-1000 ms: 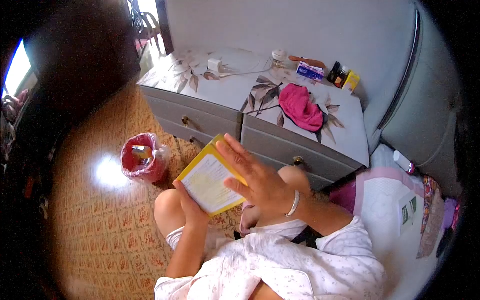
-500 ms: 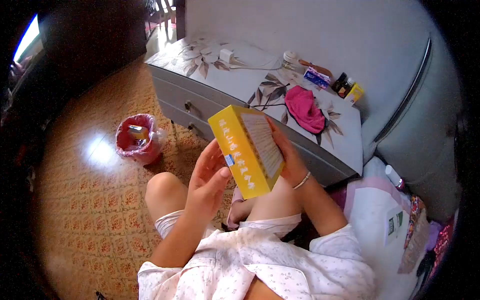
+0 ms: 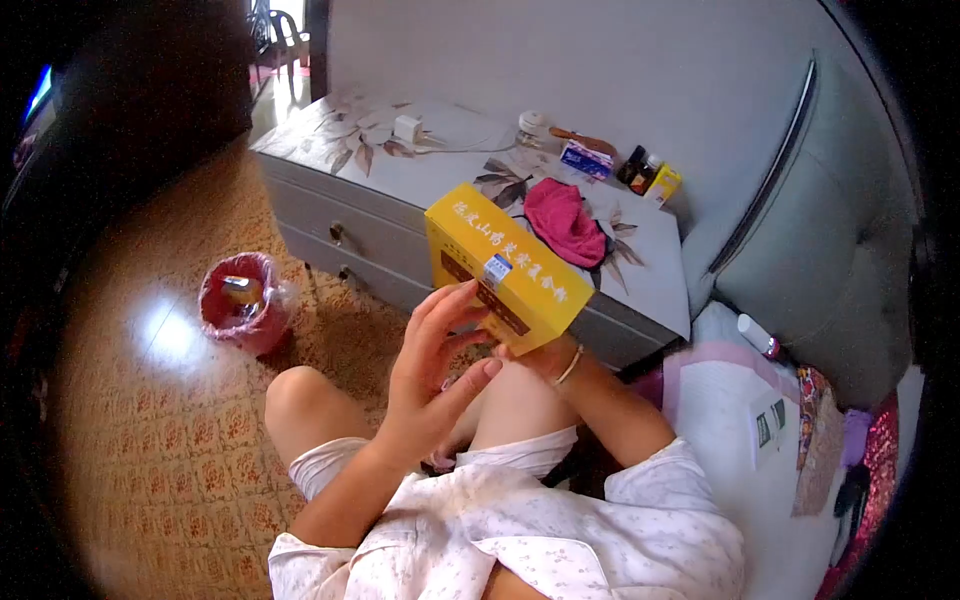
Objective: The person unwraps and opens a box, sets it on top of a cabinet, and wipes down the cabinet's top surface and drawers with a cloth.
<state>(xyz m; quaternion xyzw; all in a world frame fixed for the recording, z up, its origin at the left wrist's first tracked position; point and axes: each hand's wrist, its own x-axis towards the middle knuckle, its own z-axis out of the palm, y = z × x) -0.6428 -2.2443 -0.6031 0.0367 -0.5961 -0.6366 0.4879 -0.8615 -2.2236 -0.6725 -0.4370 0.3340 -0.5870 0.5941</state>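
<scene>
A yellow cardboard box [image 3: 510,225] with white printed characters is held tilted in front of me, over my lap. On one edge sits a small blue-and-white sticker [image 3: 497,268]. My right hand [image 3: 547,357] grips the box from behind and below; its fingers are mostly hidden by the box. My left hand [image 3: 435,355] is at the box's near face, fingers spread and thumb apart. Its index fingertip overlaps the box just below the sticker; whether it touches, I cannot tell.
A grey drawer cabinet [image 3: 380,222] carries a pink cloth [image 3: 565,222], a white charger [image 3: 408,128], a lidded jar [image 3: 531,128], small boxes and bottles. On the tiled floor stands a lined pink bin [image 3: 250,330]. A bed pad [image 3: 720,440] lies to my right.
The box has turned, so its printed side now faces up and its front face shows. My left hand has moved from the box's left edge to the front face. My view has shifted slightly right.
</scene>
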